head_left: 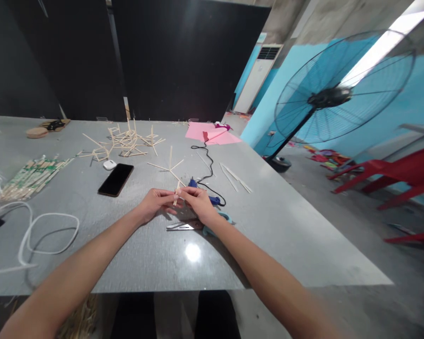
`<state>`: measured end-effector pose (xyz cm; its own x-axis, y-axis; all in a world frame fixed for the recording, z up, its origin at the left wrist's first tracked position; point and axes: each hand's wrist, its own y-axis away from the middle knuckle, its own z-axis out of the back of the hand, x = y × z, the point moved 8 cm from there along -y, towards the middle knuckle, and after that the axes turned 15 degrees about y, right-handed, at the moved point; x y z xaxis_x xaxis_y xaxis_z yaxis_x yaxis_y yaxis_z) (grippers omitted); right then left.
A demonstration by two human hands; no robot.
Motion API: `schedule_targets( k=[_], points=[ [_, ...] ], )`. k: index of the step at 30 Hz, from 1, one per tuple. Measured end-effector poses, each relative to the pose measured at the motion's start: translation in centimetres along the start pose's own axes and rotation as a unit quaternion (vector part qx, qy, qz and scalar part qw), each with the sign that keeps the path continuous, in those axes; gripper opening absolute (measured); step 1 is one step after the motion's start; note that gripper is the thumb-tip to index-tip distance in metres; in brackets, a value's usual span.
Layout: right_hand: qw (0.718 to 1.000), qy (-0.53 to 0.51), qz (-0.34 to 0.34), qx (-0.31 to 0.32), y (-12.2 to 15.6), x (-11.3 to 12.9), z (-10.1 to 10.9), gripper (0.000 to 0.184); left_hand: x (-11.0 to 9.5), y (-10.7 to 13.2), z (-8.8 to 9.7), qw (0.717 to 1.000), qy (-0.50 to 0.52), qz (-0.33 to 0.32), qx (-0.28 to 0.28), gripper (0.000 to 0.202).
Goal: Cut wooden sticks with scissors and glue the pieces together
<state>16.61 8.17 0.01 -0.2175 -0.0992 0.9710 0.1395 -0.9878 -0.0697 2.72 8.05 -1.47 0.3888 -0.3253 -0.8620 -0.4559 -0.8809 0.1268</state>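
Between the fingertips of both hands is a small bundle of short pale wooden sticks [175, 199], held above the table. My left hand [155, 204] pinches it from the left, its lower fingers loosely curled. My right hand [200, 205] closes on it from the right, thumb and fingers together. Just under my right hand lie scissors [183, 226] with light blue handles and the blades pointing left. A blue glue gun [192, 183] rests behind that hand, partly hidden by it. Beyond my fingers, a joined piece of thin sticks [170, 168] spreads its arms on the table.
The grey table [268, 245] holds more joined stick frames [127, 141], a phone [116, 180], a white earbud case [109, 165], packaged sticks [35, 176] and a white cable [53, 215]. Translucent sticks [235, 177] and pink paper [212, 134] lie right. A black cord [209, 162] runs behind my right hand.
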Motion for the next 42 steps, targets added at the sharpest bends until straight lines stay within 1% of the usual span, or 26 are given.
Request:
schedule_targets(
  k=[4,8,13,15,18,22,25,28,34,38,42],
  points=[
    [1.0,-0.024,-0.014,-0.003,0.0,-0.3,0.0,0.042,0.0,0.1,-0.1,1.0,-0.006,-0.003,0.001,0.049],
    [0.999,-0.028,-0.024,-0.021,0.0,-0.5,0.3,0.045,0.1,0.2,-0.5,0.999,-0.049,0.0,0.017,0.048],
    [0.999,-0.02,-0.011,-0.025,0.0,-0.4,0.5,0.044,0.3,0.1,-0.5,0.999,-0.05,0.003,0.009,0.05],
    [1.0,-0.018,-0.007,-0.022,0.0,-0.4,0.5,0.043,0.4,0.1,-0.5,0.999,-0.05,0.008,0.009,0.051],
    [0.999,-0.027,-0.02,-0.006,-0.2,-0.6,0.3,0.045,0.4,0.0,-0.5,0.998,-0.055,0.008,0.014,0.05],
    [0.999,-0.032,-0.036,0.02,-0.3,-0.9,-0.1,0.048,0.3,0.1,-0.7,0.997,-0.068,-0.002,0.033,0.045],
    [0.999,-0.021,-0.034,0.022,-0.3,-0.7,-0.2,0.049,0.2,0.2,-0.6,0.997,-0.067,-0.011,0.03,0.044],
    [1.0,0.011,-0.016,0.005,-0.1,-0.3,0.0,0.048,0.1,0.2,-0.6,0.998,-0.064,-0.018,0.023,0.043],
    [0.996,0.062,0.026,-0.052,0.1,0.9,1.0,0.039,0.2,0.1,-0.5,0.998,-0.059,-0.009,0.014,0.045],
    [0.994,0.075,0.041,-0.068,0.1,1.2,1.2,0.036,0.1,0.1,-0.9,0.998,-0.057,-0.004,0.023,0.047],
    [0.993,0.079,0.043,-0.078,0.1,0.9,1.4,0.035,0.0,0.1,-1.2,0.997,-0.063,-0.008,0.033,0.046]
  ],
)
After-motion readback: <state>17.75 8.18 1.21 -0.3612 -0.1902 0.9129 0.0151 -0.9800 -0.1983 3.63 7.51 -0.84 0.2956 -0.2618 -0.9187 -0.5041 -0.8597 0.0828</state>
